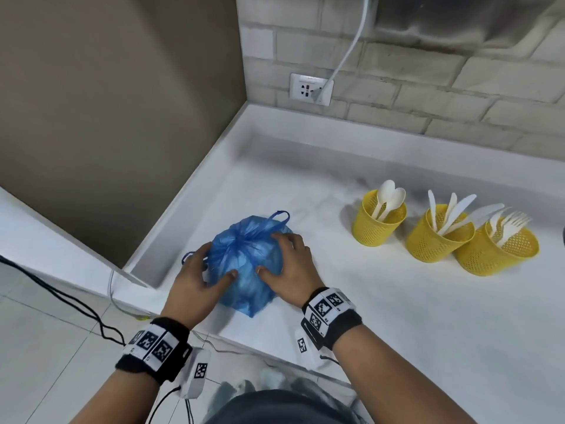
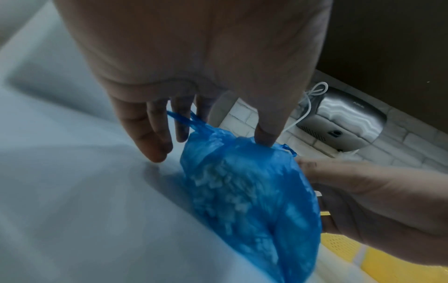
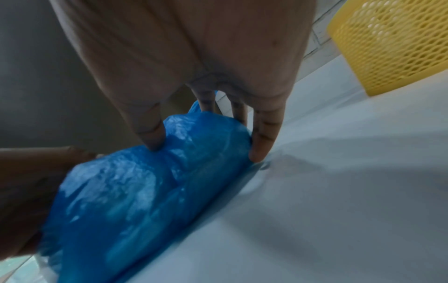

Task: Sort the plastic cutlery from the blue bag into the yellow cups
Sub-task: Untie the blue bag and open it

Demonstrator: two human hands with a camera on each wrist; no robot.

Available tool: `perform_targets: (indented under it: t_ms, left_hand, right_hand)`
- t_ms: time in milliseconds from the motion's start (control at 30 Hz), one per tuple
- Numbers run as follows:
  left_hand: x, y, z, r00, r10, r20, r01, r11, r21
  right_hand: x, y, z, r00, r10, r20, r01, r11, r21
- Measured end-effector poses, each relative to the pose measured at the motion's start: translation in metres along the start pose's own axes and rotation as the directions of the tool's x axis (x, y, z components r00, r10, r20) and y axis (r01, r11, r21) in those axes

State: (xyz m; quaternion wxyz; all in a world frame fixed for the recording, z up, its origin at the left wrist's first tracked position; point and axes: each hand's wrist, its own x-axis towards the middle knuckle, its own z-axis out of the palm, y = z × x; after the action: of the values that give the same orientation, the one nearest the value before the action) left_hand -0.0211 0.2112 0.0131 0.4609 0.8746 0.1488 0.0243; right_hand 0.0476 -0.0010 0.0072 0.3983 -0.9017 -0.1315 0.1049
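Note:
A knotted blue bag point(image 1: 247, 264) lies on the white counter point(image 1: 397, 316), with pale cutlery showing through the plastic point(image 2: 244, 191). My left hand point(image 1: 198, 276) is at its left side: the thumb presses on top, the straight fingers point(image 2: 155, 145) stand beside it near a handle loop. My right hand point(image 1: 290, 264) holds the bag's right side point(image 3: 145, 191) between thumb and fingers. Three yellow mesh cups stand to the right. One holds spoons point(image 1: 379, 224), one knives point(image 1: 440, 240), one forks point(image 1: 495, 252).
A brown partition point(image 1: 107, 117) bounds the counter on the left, a brick wall with a socket and white cable point(image 1: 312, 88) at the back. A steel hand dryer point(image 2: 339, 122) hangs on that wall. Black cables point(image 1: 61, 298) lie on the floor below.

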Motion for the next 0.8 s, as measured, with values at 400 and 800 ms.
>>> perform_targets:
  t_ms: [400,800]
  left_hand:
    - [-0.02,0.017,0.035,0.991,0.053,0.127,-0.063,0.995,0.076]
    - [-0.074,0.074,0.125,0.962,0.142,0.231,-0.16,0.985,0.058]
  right_hand:
    - [-0.039,0.029,-0.022,0.999,-0.028,-0.039,0.025,0.998,-0.062]
    - [-0.114,0.108,-0.1,0.996,0.061,-0.063,-0.062,0.998,-0.007]
